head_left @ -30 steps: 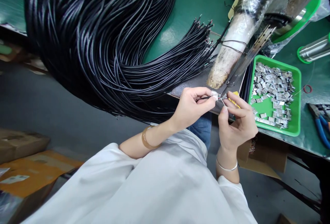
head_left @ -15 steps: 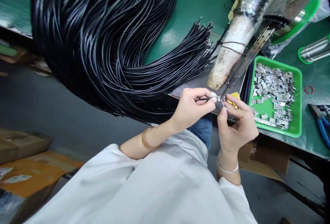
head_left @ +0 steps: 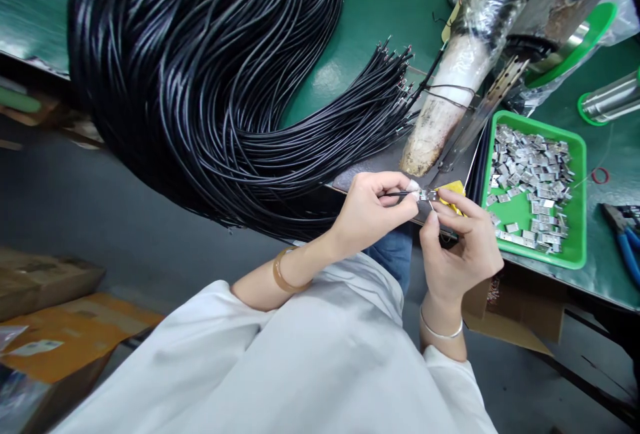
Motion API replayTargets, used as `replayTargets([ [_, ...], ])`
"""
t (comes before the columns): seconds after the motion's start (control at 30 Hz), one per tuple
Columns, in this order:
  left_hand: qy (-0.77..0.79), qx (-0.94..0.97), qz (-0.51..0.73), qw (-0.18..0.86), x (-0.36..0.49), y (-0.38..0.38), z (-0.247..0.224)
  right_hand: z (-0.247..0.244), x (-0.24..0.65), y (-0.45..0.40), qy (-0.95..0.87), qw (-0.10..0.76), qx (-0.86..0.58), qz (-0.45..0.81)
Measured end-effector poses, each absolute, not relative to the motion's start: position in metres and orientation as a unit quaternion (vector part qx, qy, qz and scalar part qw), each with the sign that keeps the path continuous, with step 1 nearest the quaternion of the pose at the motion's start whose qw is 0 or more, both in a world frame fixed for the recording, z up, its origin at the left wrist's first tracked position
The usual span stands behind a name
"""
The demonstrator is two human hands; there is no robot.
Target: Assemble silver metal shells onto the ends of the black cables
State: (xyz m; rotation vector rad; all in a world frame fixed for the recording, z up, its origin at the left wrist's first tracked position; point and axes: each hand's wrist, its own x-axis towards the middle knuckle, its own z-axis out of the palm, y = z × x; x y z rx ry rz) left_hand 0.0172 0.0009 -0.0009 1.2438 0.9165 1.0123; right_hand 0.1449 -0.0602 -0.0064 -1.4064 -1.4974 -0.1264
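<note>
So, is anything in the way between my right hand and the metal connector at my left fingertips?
Nothing visible blocks your right hand: its index fingertip is beside the metal connector. A thin pale strand runs from thumb to connector; the yellow piece is behind the fingers.

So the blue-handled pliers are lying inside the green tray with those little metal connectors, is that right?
Not quite: the head view shows the blue-handled pliers on the tabletop beside the green tray. The metal connectors are indeed in it.

So the table [head_left: 327, 81] is shiny green with some glare on it, the floor [head_left: 165, 184] is plain grey, and there are cardboard boxes [head_left: 47, 281] sitting down at the left.
</note>
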Motion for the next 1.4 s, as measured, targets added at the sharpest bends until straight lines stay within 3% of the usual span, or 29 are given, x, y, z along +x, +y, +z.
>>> replayTargets([
  [0.4, 0.386, 0.621, 0.463, 0.501, 0.017, -0.001, -0.002, -0.006, 0.146, -0.059, -0.609, 0.509, -0.603, -0.075],
  [0.8, 0.341, 0.514, 0.337, 0.711, 0.008, 0.005, 0.004, -0.015, 0.155, -0.066, -0.664, 0.483, -0.567, -0.069],
  [0.97, 0.306, 0.568, 0.365, 0.671, 0.003, -0.005, 0.006, -0.009, 0.161, -0.067, -0.592, 0.535, -0.601, 0.036],
  [1.1, 0.29, 0.65, 0.394, 0.582, 0.002, -0.015, 0.002, -0.004, 0.165, -0.066, -0.557, 0.511, -0.633, 0.165],
  [1.27, 0.349, 0.546, 0.396, 0.65, 0.006, -0.01, 0.0, -0.006, 0.156, -0.065, -0.555, 0.566, -0.609, 0.015],
  [1.4, 0.349, 0.525, 0.396, 0.667, 0.008, -0.001, -0.001, -0.01, 0.15, -0.065, -0.615, 0.527, -0.586, -0.035],
])
